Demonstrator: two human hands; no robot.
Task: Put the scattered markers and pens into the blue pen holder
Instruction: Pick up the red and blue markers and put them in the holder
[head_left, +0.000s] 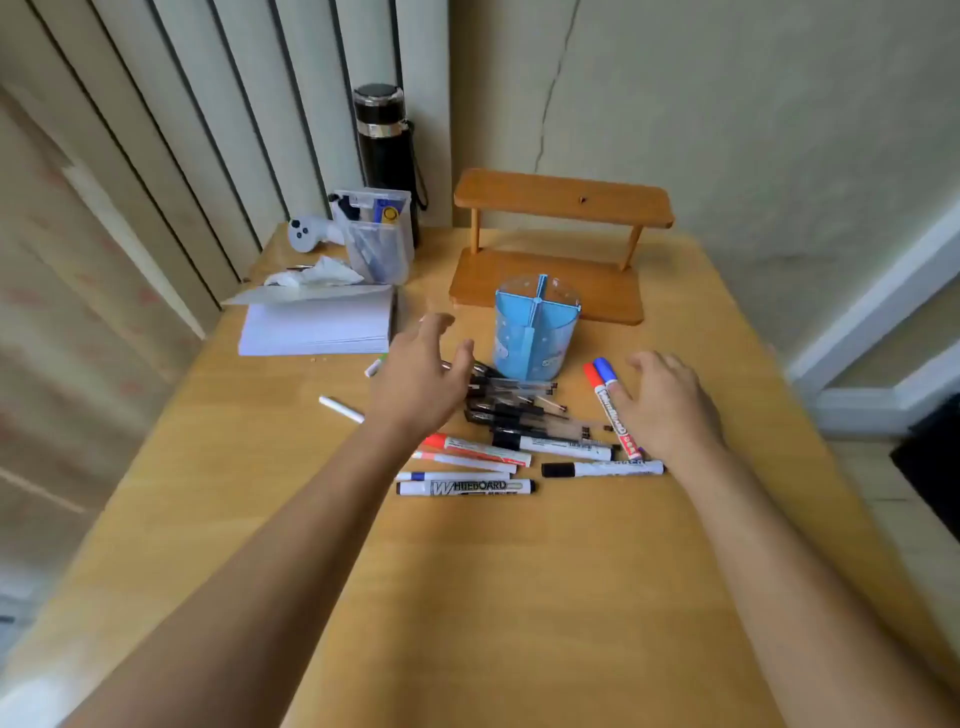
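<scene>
The blue pen holder (535, 332) stands upright mid-table, its compartments looking empty. In front of it lie several black pens (514, 402) in a heap and several whiteboard markers (467, 487) scattered flat. A red-capped marker (610, 410) and a blue-capped one lie to the holder's right. My left hand (421, 379) hovers open over the left end of the pen heap, fingers spread, holding nothing. My right hand (667, 405) rests open, palm down, on the red and blue markers, covering their lower ends. A white pen (340, 409) lies further left.
A wooden two-tier shelf (561, 208) stands behind the holder. At the back left are a stack of white paper (317, 325), a clear organiser box (376, 234), a black flask (384, 150), crumpled tissue and a white controller (306, 234). The wooden table (519, 597) extends toward me.
</scene>
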